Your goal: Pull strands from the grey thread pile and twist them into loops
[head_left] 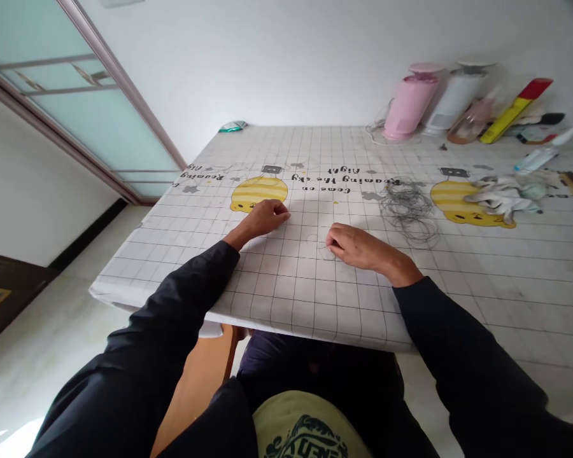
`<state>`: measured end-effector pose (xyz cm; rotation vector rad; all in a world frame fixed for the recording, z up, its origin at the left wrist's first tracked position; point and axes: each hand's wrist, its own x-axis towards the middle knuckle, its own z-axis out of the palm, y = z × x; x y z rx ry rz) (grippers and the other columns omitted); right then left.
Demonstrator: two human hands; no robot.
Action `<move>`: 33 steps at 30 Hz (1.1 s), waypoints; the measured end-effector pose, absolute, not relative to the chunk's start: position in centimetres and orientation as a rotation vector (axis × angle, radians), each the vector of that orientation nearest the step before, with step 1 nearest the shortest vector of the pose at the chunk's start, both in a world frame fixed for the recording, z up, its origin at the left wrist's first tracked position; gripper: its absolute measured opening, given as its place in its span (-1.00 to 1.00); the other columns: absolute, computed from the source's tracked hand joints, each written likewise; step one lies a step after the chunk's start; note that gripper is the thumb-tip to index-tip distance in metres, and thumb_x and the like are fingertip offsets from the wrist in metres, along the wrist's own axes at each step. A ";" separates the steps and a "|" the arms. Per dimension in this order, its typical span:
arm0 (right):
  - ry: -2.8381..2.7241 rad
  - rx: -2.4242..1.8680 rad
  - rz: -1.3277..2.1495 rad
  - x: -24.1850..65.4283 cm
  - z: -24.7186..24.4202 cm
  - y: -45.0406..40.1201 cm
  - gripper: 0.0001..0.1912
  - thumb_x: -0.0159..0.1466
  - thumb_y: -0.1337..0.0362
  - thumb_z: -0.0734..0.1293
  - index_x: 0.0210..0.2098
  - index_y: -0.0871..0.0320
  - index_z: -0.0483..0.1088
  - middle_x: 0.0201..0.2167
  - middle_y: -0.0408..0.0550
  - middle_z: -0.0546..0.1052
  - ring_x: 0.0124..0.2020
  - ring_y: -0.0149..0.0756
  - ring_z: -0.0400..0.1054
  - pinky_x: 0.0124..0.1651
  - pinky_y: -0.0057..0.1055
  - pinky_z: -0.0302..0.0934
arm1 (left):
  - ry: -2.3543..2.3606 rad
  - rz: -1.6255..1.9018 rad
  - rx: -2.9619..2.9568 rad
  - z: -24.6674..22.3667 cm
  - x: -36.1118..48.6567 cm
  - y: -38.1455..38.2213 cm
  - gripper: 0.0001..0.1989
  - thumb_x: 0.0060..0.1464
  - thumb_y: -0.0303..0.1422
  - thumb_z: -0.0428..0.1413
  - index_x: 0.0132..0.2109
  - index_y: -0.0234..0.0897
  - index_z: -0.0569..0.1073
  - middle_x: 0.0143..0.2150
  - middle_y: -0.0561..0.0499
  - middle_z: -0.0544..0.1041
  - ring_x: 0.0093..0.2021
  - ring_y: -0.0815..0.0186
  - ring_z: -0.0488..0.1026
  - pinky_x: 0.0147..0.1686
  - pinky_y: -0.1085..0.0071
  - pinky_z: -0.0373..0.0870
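Observation:
My left hand (267, 217) rests low over the checked tablecloth, its fingers curled and pinched together. Whatever may sit between those fingertips is too small to make out. To its right, my right hand (356, 246) is closed, thumb against the fingers, on a thin piece of wire (323, 252). This wire shows as a faint curve beside the fingertips, and where it ends is unclear. Beyond my right hand lies a loose tangle of thin dark wire (408, 213). The two hands are apart.
A checked tablecloth (291, 292) covers the table. At the back right stand a pink cylinder (410, 105), a white cylinder (453, 102) and a yellow-red box (516, 111). A crumpled cloth (506, 194) lies at right, a green packet (233, 126) at the far left corner.

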<state>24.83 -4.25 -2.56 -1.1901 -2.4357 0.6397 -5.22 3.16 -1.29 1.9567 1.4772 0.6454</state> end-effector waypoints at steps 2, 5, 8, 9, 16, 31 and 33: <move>-2.286 -1.252 0.601 25.1 -2.6 -4.2 -0.87 0.44 0.36 0.33 -0.26 0.04 0.36 -0.25 -0.06 0.57 -0.28 -0.19 0.42 -0.22 -0.24 0.23 | 1.479 0.722 1.856 -0.9 -4.1 2.6 -0.81 0.33 -0.27 0.26 -0.24 -0.27 0.61 -0.36 -0.04 0.63 -0.41 0.32 0.48 -0.37 0.38 0.34; -1.983 -1.355 0.516 24.7 -2.4 -3.9 -0.91 0.45 0.31 0.36 -0.22 0.03 0.40 -0.24 -0.04 0.63 -0.24 -0.16 0.48 -0.15 -0.22 0.31 | 1.343 0.760 1.704 -0.7 -1.7 1.4 -0.60 0.39 -0.04 0.26 -0.26 -0.29 0.63 -0.28 -0.15 0.68 -0.42 0.32 0.51 -0.46 0.38 0.36; -1.751 -1.419 0.452 23.7 -2.3 -3.9 -0.91 0.43 0.29 0.40 -0.23 0.03 0.41 -0.24 -0.01 0.65 -0.25 -0.17 0.50 -0.11 -0.23 0.36 | 1.082 0.721 1.570 -0.8 0.9 0.2 -0.55 0.29 0.05 0.35 -0.18 -0.32 0.68 -0.09 -0.24 0.72 -0.30 0.26 0.60 -0.44 0.38 0.45; -1.688 -1.441 0.454 23.3 -2.3 -4.0 -0.90 0.42 0.28 0.41 -0.24 0.02 0.41 -0.24 -0.01 0.65 -0.26 -0.18 0.50 -0.12 -0.24 0.38 | 1.024 0.730 1.533 -0.9 1.6 -0.2 -0.58 0.24 0.01 0.40 -0.16 -0.32 0.70 -0.11 -0.22 0.72 -0.28 0.26 0.61 -0.42 0.38 0.48; -1.272 -1.353 1.022 22.3 -2.6 -4.0 -0.88 0.33 0.25 0.46 -0.18 0.06 0.45 -0.42 -0.10 0.58 -0.46 -0.28 0.41 -0.44 -0.35 0.28 | 0.930 0.897 1.338 -2.6 3.1 -0.6 -0.78 0.29 -0.23 0.36 -0.15 -0.33 0.71 -0.21 -0.13 0.72 -0.38 0.37 0.56 -0.37 0.40 0.54; -1.201 -1.102 1.213 23.0 -3.2 -3.7 -0.52 0.40 -0.23 0.46 -0.21 0.09 0.57 -0.25 0.00 0.59 -0.28 -0.26 0.49 -0.24 -0.34 0.43 | 1.037 0.908 1.684 -2.6 2.0 -1.8 -0.63 0.41 -0.09 0.23 -0.28 -0.28 0.60 -0.37 -0.03 0.63 -0.45 0.38 0.51 -0.42 0.44 0.46; -1.179 -1.060 1.231 23.2 -3.0 -3.7 -0.50 0.41 -0.25 0.46 -0.26 0.08 0.54 -0.29 -0.01 0.57 -0.32 -0.27 0.46 -0.27 -0.34 0.42 | 1.058 0.974 1.690 -2.6 1.7 -1.7 -0.61 0.44 -0.10 0.20 -0.30 -0.27 0.57 -0.39 -0.02 0.61 -0.47 0.39 0.49 -0.44 0.45 0.44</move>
